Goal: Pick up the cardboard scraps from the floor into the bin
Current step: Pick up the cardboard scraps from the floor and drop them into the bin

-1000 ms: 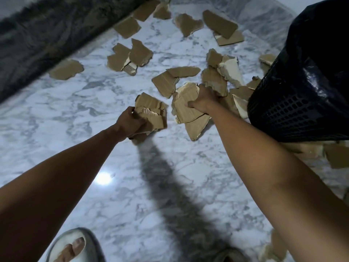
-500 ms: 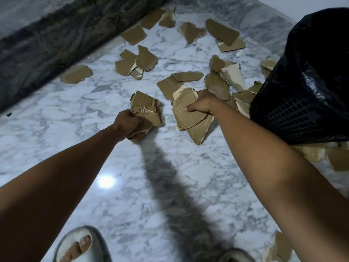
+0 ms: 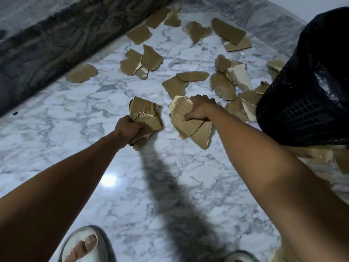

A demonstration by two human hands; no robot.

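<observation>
Domestic interior, most likely a room in a home. Polished white marble floor [image 3: 75, 129] with grey veining, glossy enough to mirror a ceiling light [image 3: 108, 180]. Dark shaggy rug [image 3: 56, 35] along the far left edge of the floor. Pale wall [image 3: 321, 6] meeting the floor at the far right corner. Black mesh waste bin [image 3: 302, 110] lined with a black plastic bag, of household type, at the right edge. Light indoor slipper [image 3: 83, 242] worn on a bare foot at the near edge. Torn cardboard scraps [image 3: 222, 86] strewn over the floor.
</observation>
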